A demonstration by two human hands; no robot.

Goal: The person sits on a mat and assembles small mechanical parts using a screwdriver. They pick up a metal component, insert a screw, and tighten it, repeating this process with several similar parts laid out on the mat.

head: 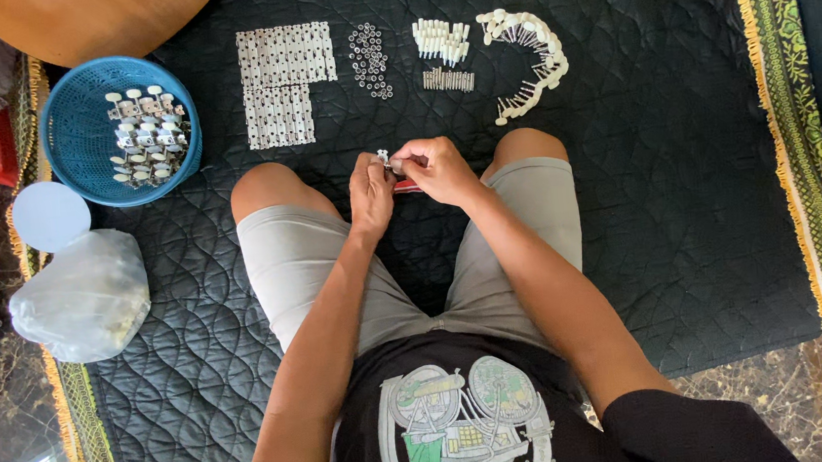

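Two hands meet just beyond the person's knees, over a dark quilted mat [685,187] spread on the floor; the left hand [371,191] is closed around a small metal part [384,155], which shows at its fingertips; the right hand [437,167] pinches in from the other side, fingers bent and touching the same part; a thin red tool [407,187] shows just beneath the two hands, though I cannot tell which hand grips it.

Farther out on the mat, the loose parts lie in sorted groups; at far left of the row sit flat metal plates [285,56] laid in a tidy rectangle, with a smaller block just nearer; to their right is a cluster of small rings [369,60]; next comes a bunch of white pegs [442,40] with a short row of small metal pins [448,80] just near of them; rightmost, white-knobbed posts [532,54] curve in an arc.

Left of the plates stands a blue plastic basket [76,141] holding assembled metal pieces with white knobs [147,133]; near of the basket lie a pale round lid [50,215] and a cloudy plastic bag [85,299], partly off the mat's fringed edge; a green patterned border [798,128] runs down the mat's right side.
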